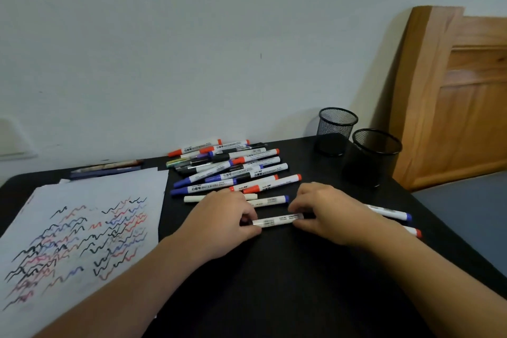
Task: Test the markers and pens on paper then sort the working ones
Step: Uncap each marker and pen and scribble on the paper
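Hands hold one white marker [277, 220] low over the black counter [274, 282]. It lies sideways, left hand [222, 217] pinching one end, right hand [326, 212] pinching the other. Scribbled paper [82, 228] lies to the left, nearer the left hand. Two mesh cups [356, 143] stand behind, by a pale wall [192, 35].

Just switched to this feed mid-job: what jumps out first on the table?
Both hands meet at the table's middle: the left hand and the right hand pinch opposite ends of one white marker. On the left lies a sheet of paper covered with black, red and blue squiggles. Behind the hands sprawls a pile of markers and pens, and two black mesh cups stand at the far right.
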